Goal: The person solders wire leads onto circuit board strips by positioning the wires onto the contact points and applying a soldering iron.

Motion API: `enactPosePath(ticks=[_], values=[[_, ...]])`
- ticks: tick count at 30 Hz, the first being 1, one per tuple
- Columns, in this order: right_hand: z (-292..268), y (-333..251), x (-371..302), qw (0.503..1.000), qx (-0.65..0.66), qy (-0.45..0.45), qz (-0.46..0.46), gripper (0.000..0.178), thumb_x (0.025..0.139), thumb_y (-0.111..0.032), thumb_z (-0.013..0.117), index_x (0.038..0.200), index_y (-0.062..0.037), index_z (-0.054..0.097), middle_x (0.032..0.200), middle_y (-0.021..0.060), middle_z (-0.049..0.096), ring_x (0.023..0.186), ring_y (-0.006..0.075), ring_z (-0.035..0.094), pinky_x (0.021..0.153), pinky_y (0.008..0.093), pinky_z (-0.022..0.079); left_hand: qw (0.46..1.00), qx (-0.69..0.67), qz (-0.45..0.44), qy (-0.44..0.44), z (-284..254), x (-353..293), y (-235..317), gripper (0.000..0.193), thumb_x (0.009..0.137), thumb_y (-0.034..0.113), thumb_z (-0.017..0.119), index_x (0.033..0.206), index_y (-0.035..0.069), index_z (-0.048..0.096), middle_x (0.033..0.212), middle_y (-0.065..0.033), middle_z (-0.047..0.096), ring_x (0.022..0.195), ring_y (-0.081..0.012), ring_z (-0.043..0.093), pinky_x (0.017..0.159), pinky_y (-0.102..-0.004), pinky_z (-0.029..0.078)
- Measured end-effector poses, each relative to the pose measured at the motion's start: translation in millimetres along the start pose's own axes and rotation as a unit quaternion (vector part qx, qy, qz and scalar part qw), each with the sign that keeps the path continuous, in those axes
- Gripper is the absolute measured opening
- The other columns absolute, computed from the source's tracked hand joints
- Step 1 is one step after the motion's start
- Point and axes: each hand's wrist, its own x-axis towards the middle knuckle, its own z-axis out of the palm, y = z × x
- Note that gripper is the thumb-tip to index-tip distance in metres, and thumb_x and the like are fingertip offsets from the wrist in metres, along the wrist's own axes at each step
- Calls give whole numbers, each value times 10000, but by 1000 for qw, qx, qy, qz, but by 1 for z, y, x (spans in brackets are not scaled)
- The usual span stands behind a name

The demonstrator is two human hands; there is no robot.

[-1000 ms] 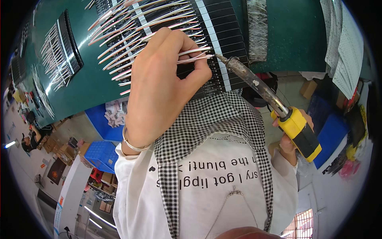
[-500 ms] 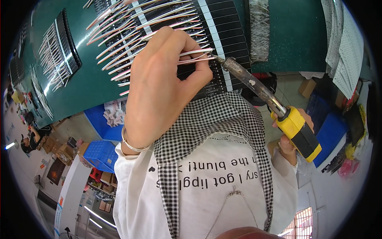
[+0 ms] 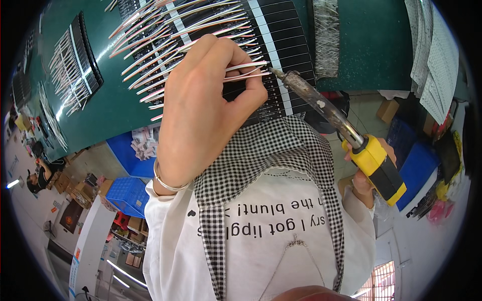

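A black panel of circuit boards [image 3: 297,55] with pale stripes lies at the front of the green table, and several white and pink wires [image 3: 150,56] stick out from it to the left. Above its near part is my left hand [image 3: 208,95], thumb and forefinger pinched around a wire [image 3: 246,65]. My right hand [image 3: 365,181] grips the yellow and black handle of a soldering iron [image 3: 321,104]. The iron's tip points left and lies close to the wire's end by my left fingertips; whether they touch is too small to tell.
Another wired panel [image 3: 75,62] rests on the green table [image 3: 113,108] at the left. A grey wire-wrapped strip [image 3: 327,40] lies right of the boards. White perforated sheets [image 3: 439,75] hang at the right edge. Blue crates [image 3: 129,195] stand below, and a person [image 3: 42,176] is far left.
The soldering iron's tip has shifted very slightly down and away from the wire end. My left hand holds nearly the same pose.
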Motion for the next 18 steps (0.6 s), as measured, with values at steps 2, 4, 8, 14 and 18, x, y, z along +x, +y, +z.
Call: enactPosePath(ticks=[2,4,8,14,18], values=[[1,-4,7,999,-24,-37,-25,676,767,-610,668,927,43,596,779,106,651,581,135,618,531,225,486,1000,-2,0,2,1,0,0,123,717,29,707,765,32,594,685,17,526,517,-44,351,463,-205,281],[2,-6,3,1000,-15,-19,-2,669,769,-611,665,921,37,602,781,108,652,583,137,619,531,226,486,1000,-3,2,4,1,0,1,122,720,28,704,762,30,590,684,15,525,520,-47,352,467,-208,285],[-9,5,-2,998,13,-53,-24,682,754,-599,685,1001,27,576,805,117,656,593,151,623,545,241,500,1000,-6,-3,7,2,-1,2,122,721,25,699,762,29,585,683,14,525,523,-51,355,472,-212,291],[-9,7,-16,999,-27,-11,12,797,724,-593,708,1175,5,436,881,142,663,618,164,631,575,267,530,1000,-3,-5,8,2,-1,2,127,718,20,695,760,28,576,685,11,534,526,-56,362,477,-215,298],[-11,7,-15,999,-31,-23,-2,788,719,-604,705,1172,-15,443,932,164,669,633,160,634,588,267,530,1000,-3,-2,4,1,0,2,130,719,23,696,760,29,573,687,10,540,527,-55,365,476,-215,299]])
